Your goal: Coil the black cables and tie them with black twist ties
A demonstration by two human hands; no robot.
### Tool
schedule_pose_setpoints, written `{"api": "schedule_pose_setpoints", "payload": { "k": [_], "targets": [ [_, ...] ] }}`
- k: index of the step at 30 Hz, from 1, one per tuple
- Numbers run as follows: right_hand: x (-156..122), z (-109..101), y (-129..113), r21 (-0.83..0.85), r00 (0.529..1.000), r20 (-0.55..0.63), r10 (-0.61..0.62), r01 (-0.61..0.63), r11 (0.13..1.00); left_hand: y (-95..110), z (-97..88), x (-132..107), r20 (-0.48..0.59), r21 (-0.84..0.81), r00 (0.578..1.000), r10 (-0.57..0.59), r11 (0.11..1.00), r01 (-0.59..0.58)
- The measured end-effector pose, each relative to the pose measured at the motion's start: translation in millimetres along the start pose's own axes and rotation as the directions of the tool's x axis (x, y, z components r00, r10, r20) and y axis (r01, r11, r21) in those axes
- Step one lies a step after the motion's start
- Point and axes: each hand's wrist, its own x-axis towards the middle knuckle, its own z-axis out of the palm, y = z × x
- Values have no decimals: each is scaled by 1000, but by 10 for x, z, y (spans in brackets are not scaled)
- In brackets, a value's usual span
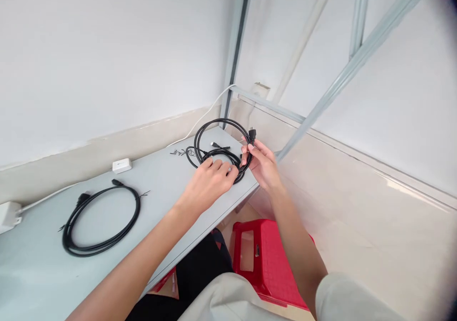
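My right hand (262, 164) pinches a coiled black cable (222, 120) at its right side, close to a blocky black plug (252, 134) that points up. The loop stands tilted above the far end of the table. At its lower edge, my left hand (213, 179) has its fingers curled round the cable; the fingertips are partly hidden. Behind and below this loop, more black cable (221, 152) lies on the table, with a small plug (214, 145) showing. Thin black twist ties (182, 152) lie to the left of it.
Another coiled black cable (102, 250) lies on the grey table (160, 192) at left. A small white box (122, 165) and a white power strip (9, 216) sit along the wall. A red plastic stool (278, 259) stands below the table, and metal frame bars (321, 104) rise at right.
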Motion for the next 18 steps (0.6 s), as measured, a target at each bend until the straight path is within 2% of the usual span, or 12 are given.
{"api": "schedule_pose_setpoints", "payload": {
  "k": [3, 6, 8, 11, 13, 15, 17, 18],
  "targets": [
    [6, -178, -141, 30, 998, -46, -50, 51, 998, -110, 73, 180, -61, 18, 997, 48, 999, -46],
    [20, -263, -259, 27, 992, -80, -99, 102, 994, -300, 121, 298, -95, 21, 994, 49, 999, -47],
    [28, -276, -344, 38, 986, -94, -136, 140, 989, -416, 106, 383, -129, -12, 991, 29, 999, -31],
    [34, -252, -469, 112, 981, -104, -164, 176, 978, -521, 7, 530, -236, -109, 971, -27, 994, 1],
    [39, -222, -520, 175, 985, -100, -141, 157, 972, -545, -57, 608, -304, -192, 944, -129, 979, 72],
    [47, -191, -519, 223, 993, -97, -68, 88, 971, -559, -60, 630, -317, -290, 903, -288, 936, 197],
    [56, -170, -459, 246, 996, -80, 42, -21, 969, -588, 20, 576, -244, -391, 852, -463, 851, 351],
    [60, -165, -411, 247, 993, -63, 97, -79, 966, -616, 85, 521, -171, -431, 822, -543, 792, 434]
  ]
}}
